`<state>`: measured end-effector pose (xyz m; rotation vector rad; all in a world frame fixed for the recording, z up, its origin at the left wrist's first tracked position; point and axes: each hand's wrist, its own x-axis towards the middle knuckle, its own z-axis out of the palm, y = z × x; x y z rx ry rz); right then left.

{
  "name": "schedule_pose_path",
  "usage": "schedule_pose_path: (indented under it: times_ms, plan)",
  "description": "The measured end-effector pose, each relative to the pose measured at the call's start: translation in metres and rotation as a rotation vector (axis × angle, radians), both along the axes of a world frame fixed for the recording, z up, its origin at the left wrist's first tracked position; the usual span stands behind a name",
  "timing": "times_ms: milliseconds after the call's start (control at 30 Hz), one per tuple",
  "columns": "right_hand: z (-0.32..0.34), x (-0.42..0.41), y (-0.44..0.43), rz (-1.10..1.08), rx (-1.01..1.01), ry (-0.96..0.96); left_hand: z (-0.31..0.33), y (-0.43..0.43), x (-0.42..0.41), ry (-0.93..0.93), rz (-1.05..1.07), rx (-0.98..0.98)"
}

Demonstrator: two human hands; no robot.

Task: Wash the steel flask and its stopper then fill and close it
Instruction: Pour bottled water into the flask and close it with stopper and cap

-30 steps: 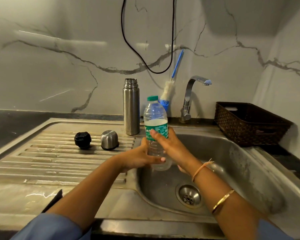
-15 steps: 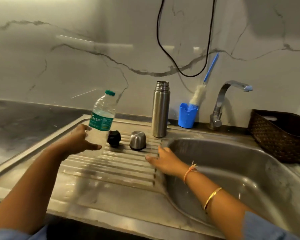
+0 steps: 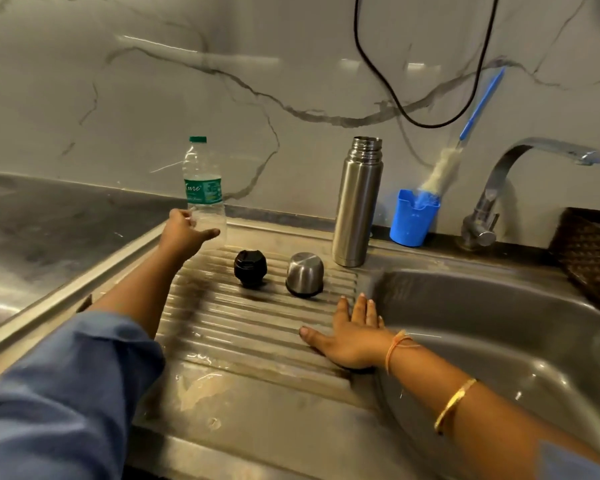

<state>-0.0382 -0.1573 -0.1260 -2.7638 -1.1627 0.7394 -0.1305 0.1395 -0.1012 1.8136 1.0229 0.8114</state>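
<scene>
— Anything different from half a second ago?
— Yes. Plastic bottle [image 3: 203,188] upright now, farther back toward the marble wall [image 3: 136,98], no longer tilted. Left hand [image 3: 184,233] curled round its clear lower part.
— And the right hand [image 3: 354,336]?
— Still flat, fingers straight, on the ribbed drainboard [image 3: 243,341] at the edge of the basin [image 3: 499,323].
— The steel flask [image 3: 357,202]?
— Upright, open-mouthed, a brushed cylinder at the drainboard's back. In front, apart: ridged black stopper [image 3: 250,268], domed steel cap [image 3: 305,274].
</scene>
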Motion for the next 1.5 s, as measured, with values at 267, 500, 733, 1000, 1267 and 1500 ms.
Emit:
schedule_pose_path:
  times_ms: [267, 500, 733, 1000, 1267, 1500]
  plan:
    - [0.006, 0.003, 0.000, 0.022, -0.044, 0.054, -0.008, 0.020, 0.048, 0.023, -0.003, 0.084]
    - [0.009, 0.004, 0.001, 0.024, -0.055, 0.089, -0.021, 0.043, 0.056, 0.038, -0.020, 0.051]
    - [0.006, 0.004, 0.001, 0.027, -0.040, 0.086, -0.019, 0.038, 0.054, 0.010, -0.091, 0.067]
    - [0.007, 0.004, 0.000, 0.035, -0.032, 0.079, -0.009, 0.034, 0.045, 0.063, -0.077, 0.012]
    - [0.009, 0.002, -0.002, 0.031, -0.026, 0.076, -0.008, -0.011, 0.018, -0.161, 0.296, 0.066]
    - [-0.001, 0.001, -0.006, 0.032, 0.073, 0.034, -0.002, -0.095, 0.003, -0.385, 0.316, 0.223]
